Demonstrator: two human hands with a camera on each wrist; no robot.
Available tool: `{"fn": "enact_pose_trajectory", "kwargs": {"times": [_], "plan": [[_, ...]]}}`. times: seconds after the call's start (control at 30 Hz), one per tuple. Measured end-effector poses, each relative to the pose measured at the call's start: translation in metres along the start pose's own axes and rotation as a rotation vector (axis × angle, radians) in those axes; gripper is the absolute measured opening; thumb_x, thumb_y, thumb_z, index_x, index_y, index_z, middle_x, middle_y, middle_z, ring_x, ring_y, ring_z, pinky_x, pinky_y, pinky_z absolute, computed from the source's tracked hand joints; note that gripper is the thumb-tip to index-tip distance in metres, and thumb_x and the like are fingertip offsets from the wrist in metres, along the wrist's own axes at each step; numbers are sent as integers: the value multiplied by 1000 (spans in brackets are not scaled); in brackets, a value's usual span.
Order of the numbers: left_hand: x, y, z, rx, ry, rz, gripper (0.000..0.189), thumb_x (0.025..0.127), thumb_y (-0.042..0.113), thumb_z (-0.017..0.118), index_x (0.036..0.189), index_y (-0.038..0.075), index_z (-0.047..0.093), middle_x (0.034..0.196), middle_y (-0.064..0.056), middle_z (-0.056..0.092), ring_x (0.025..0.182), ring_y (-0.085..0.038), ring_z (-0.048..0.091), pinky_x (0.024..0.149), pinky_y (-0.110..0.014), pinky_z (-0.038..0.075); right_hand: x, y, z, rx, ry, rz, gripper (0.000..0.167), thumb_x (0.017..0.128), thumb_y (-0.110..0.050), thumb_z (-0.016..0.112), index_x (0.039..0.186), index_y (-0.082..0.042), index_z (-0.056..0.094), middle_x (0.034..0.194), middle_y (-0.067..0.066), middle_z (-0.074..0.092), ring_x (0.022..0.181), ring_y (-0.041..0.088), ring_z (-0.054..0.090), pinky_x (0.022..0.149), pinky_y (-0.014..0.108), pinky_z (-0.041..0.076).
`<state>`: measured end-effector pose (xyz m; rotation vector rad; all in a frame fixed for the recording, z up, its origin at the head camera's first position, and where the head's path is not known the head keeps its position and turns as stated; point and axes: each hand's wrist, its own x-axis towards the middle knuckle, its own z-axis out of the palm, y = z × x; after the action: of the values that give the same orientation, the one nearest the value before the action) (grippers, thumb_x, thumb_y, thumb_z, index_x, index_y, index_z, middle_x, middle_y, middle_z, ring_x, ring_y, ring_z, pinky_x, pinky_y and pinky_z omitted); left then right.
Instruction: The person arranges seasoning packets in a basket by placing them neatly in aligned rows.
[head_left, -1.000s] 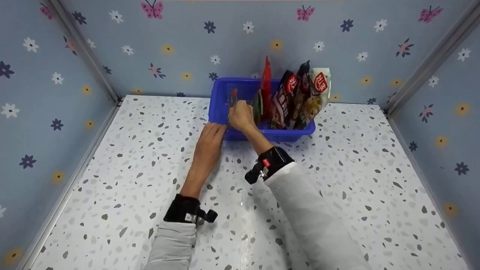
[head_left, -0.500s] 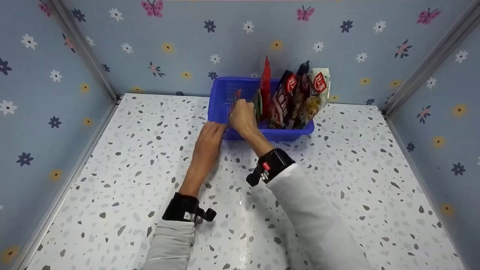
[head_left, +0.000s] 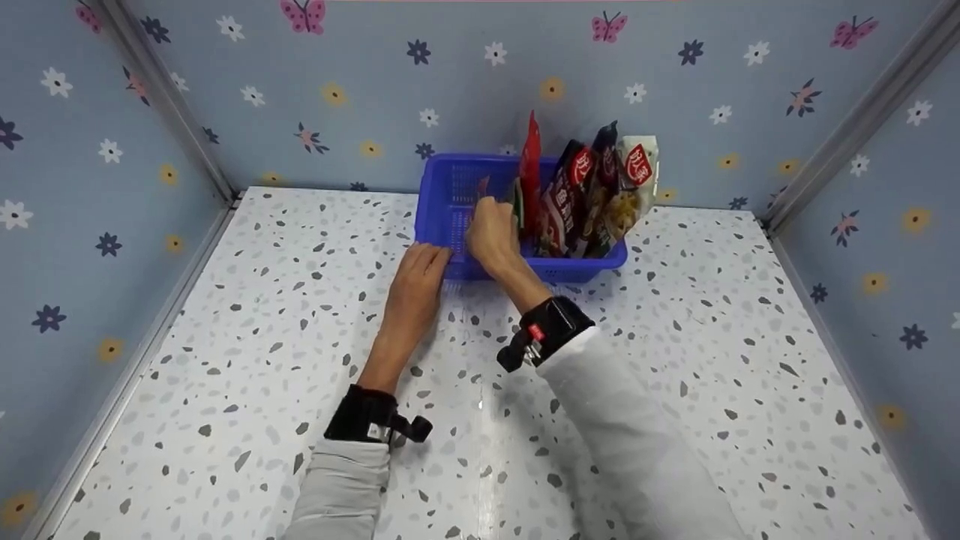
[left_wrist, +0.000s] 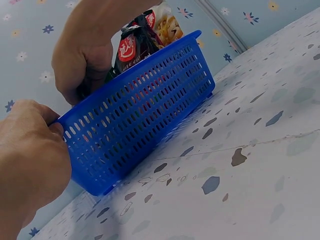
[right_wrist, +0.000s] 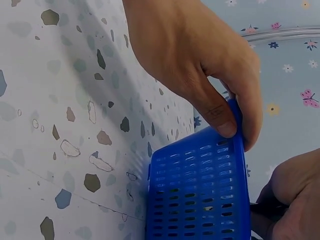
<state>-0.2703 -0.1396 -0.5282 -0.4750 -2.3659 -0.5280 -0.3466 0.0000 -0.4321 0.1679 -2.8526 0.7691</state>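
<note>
A blue perforated plastic basket (head_left: 574, 268) stands on the speckled table against the back wall. My left hand (head_left: 416, 285) grips its near left corner, thumb outside and fingers over the rim in the right wrist view. Reaching down inside, my right hand (head_left: 493, 234) pinches a thin packet (head_left: 483, 184), whose reddish top edge shows above the knuckles; the rest is hidden by the hand. Just right of that hand are a green packet (head_left: 517, 201) and a taller red packet (head_left: 531, 169), both standing on edge.
Farther right in the basket, dark food packets (head_left: 568, 196) and a pale packet (head_left: 637, 169) lean together. Flower-patterned walls (head_left: 337, 67) enclose the speckled table (head_left: 712, 360) at the back and both sides.
My right hand has shifted slightly right inside the basket, and the pinched packet's top edge has moved with it toward the green packet. My left hand stays on the corner.
</note>
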Motion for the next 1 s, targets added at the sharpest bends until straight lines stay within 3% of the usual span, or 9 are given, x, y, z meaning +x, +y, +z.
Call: {"fn": "enact_pose_trajectory", "kwargs": {"times": [0.1,0.3,0.47,0.53,0.63,0.73,1.0], "plan": [[0,1,0,0,-8,-2,33,108,-7,58,138,-5,73,128,-18,76,130,-35,69,130,-45,48,-1,1,-1,-12,0,1,31,109,0,56,80,-11,54,80,6,66,75,20,69,64,35,52],[-1,2,0,8,-5,-12,33,108,-7,60,138,-4,73,130,-18,77,132,-35,69,134,-44,45,-1,4,-2,-43,21,-20,30,110,-1,56,82,-8,65,91,15,82,88,30,84,72,43,68],[-2,3,-1,10,-19,-23,33,108,-8,60,139,-4,73,130,-18,77,133,-35,69,135,-45,44,-2,7,-3,-38,38,-42,33,110,-2,56,78,-8,65,87,15,81,84,29,83,72,44,68],[-1,2,-1,6,-20,-23,34,108,-9,60,139,-5,73,130,-19,77,132,-36,69,135,-46,44,-4,7,-4,-33,50,-48,31,111,-3,55,83,-4,69,88,16,81,84,29,83,73,44,69],[-1,1,-1,-6,-21,-25,34,108,-9,59,139,-6,73,130,-20,76,132,-37,69,135,-47,44,-7,7,-6,-54,77,-64,25,112,-6,55,100,3,74,98,23,83,93,36,85,77,47,71],[-1,1,-1,-9,-23,-23,34,108,-9,58,138,-6,73,130,-19,76,132,-37,69,135,-47,44,-12,8,-9,-94,109,-83,21,112,-8,55,114,7,71,104,30,82,98,44,85,80,51,72],[0,0,0,-16,-25,-22,34,108,-8,58,138,-5,73,130,-19,76,133,-37,68,135,-47,44,-24,18,-17,-126,164,-170,15,108,-3,60,113,5,71,106,25,80,97,48,83,78,54,71]]}}
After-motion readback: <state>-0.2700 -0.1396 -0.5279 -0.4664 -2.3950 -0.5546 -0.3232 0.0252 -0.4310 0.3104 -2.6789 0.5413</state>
